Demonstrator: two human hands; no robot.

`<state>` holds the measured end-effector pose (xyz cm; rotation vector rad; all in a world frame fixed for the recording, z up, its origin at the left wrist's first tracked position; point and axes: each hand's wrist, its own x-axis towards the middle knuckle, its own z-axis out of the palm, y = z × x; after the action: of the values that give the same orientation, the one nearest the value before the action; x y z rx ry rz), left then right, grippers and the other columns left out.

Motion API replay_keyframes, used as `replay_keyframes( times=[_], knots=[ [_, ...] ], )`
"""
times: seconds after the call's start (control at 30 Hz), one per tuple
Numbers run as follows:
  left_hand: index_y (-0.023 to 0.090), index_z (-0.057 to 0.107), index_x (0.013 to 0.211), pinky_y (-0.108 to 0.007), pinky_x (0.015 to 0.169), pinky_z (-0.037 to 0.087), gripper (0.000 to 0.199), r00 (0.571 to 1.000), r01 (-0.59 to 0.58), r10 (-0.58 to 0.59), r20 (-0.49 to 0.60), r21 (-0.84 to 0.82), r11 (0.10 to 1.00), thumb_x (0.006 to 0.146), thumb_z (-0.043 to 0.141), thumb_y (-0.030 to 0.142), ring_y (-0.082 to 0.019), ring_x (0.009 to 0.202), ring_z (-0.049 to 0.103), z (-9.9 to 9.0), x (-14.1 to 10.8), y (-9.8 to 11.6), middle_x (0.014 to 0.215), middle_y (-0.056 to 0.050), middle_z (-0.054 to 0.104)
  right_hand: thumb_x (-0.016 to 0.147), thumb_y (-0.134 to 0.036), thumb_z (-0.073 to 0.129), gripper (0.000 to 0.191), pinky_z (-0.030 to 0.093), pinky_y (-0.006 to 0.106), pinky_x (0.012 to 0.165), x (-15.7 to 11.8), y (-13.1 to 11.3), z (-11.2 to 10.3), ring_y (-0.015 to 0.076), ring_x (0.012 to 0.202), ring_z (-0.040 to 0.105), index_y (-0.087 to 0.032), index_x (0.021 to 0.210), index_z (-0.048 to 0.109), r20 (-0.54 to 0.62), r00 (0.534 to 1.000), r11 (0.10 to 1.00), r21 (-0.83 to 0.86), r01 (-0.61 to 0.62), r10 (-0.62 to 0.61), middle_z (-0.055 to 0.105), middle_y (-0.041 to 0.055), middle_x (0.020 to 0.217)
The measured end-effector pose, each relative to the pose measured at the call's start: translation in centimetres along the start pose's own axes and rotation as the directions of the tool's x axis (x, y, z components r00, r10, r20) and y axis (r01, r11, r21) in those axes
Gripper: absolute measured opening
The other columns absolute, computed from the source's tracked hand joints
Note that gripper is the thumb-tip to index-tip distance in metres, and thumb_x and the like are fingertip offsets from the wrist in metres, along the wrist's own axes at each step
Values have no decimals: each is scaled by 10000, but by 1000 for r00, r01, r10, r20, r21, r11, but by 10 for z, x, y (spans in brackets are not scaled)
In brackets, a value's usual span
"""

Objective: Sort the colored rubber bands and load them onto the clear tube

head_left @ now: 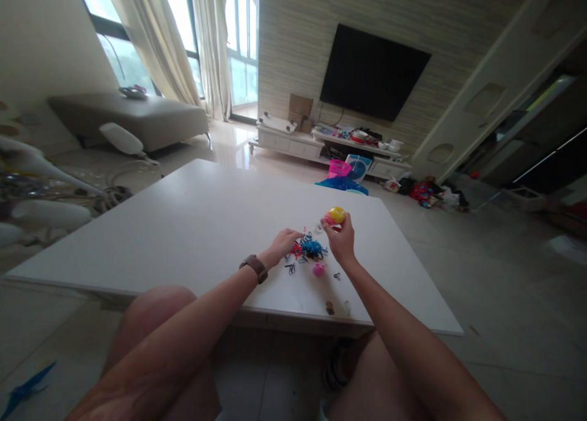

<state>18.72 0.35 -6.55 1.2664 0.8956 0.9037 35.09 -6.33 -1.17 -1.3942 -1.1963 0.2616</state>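
Observation:
My right hand (342,237) is closed around a small rounded yellow and pink plastic object (336,215), held up above the table. A little white piece (317,229) shows beside its fingertips. My left hand (283,245), with a brown watch on the wrist, reaches its outstretched fingers to the edge of a loose pile of small blue, red and black pieces (312,247). The pieces look like thin loops or clips, too small to tell. Just in front of the pile, a pink rounded object (318,269) lies on the white table (220,225).
Near the table's front edge lie a small brown item (329,308) and a clear one (347,308). A pink basket (339,168) and a blue object (343,184) stand beyond the far edge. White chairs (121,138) are on the left.

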Motion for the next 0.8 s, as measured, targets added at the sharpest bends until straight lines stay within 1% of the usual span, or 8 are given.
replay_keyframes(
  times=[0.1,0.2,0.3,0.43,0.5,0.57,0.67,0.8],
  knots=[
    [181,762,820,-307,703,479,202,999,12,-10,-30,65,998,686,616,223,-203,767,605,-1,-2,7,809,-63,686,745,-425,753,326,543,315,720,-5,-2,2,180,786,628,-233,933,567,142,990,999,-43,-8,14,668,-6,867],
    [171,745,855,-325,704,487,233,997,-8,12,-71,59,998,672,601,172,-184,698,591,-2,-5,14,763,-53,664,749,-411,750,316,546,330,768,-8,-2,4,185,822,637,-236,949,580,136,991,999,-33,18,-13,683,2,901],
    [173,730,858,-344,746,507,231,995,-57,62,-76,69,996,660,621,128,-201,763,621,-2,-9,19,812,-62,681,715,-425,777,333,551,339,771,-9,-2,4,181,789,633,-232,900,578,181,983,999,-29,17,-11,680,-6,859],
    [195,718,959,-364,852,522,343,970,-241,234,65,123,963,629,716,103,-247,979,645,1,-17,24,1013,-82,709,718,-449,783,352,560,352,786,-12,-3,7,180,794,637,-233,900,574,228,974,1000,-16,17,-13,679,-11,854],
    [208,704,1035,-365,889,519,416,937,-339,320,140,143,930,630,761,128,-246,1013,645,4,-23,27,1076,-80,707,705,-465,796,371,564,350,761,-15,-4,10,178,774,631,-232,874,562,242,970,1000,-15,7,-3,672,-15,834],
    [210,693,1053,-359,890,521,415,916,-394,371,153,167,904,650,758,137,-239,992,651,7,-28,30,1072,-74,709,682,-472,816,393,567,340,727,-18,-5,13,174,751,622,-228,837,550,244,970,1000,-12,-5,8,659,-17,813],
    [203,700,993,-357,884,525,354,918,-396,380,114,204,896,656,706,93,-237,949,652,10,-34,36,1014,-62,715,674,-482,822,396,570,316,691,-22,-9,17,173,756,620,-222,835,571,265,964,999,29,-27,18,656,-9,814],
    [195,713,971,-355,873,536,311,929,-370,365,62,171,913,678,678,98,-238,953,647,10,-34,41,999,-62,718,719,-462,789,394,580,313,742,-23,-15,17,190,883,645,-226,997,638,312,950,992,115,-44,6,693,18,955]
  ],
)
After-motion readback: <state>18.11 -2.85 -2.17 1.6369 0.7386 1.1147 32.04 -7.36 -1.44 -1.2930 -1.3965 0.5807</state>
